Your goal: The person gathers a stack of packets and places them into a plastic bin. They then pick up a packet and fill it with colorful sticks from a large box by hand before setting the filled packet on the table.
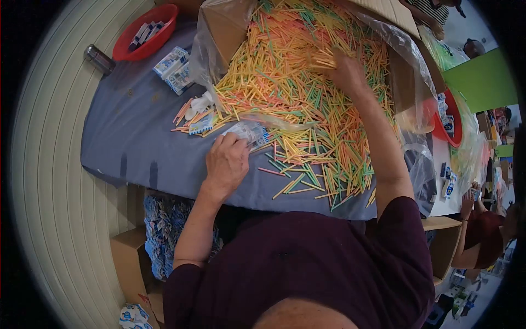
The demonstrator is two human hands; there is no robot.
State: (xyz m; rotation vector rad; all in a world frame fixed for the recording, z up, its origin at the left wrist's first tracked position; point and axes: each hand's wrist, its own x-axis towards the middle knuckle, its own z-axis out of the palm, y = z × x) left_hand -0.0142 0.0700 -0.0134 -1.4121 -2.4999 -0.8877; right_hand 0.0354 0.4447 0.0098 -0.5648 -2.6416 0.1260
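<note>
A large heap of thin coloured sticks (307,93), yellow, orange, pink and green, spills from a plastic-lined cardboard box onto the cloth. My right hand (349,71) is over the heap, its fingers closed around a small bundle of yellowish sticks (323,58). Near the heap's front left edge, my left hand (226,162) pinches a clear printed plastic bag (249,134) lying against the cloth. Just beyond that bag are a small blue-and-white packet (201,125), a crumpled white piece (199,105) and a few loose sticks.
A red basin (147,33) holding packets stands at the back left, beside a metal flask (99,59). Filled packets (174,70) lie on the blue-grey cloth (137,131). Below the table is a cardboard box (129,257). Other people work at the right, near another red basin (453,118).
</note>
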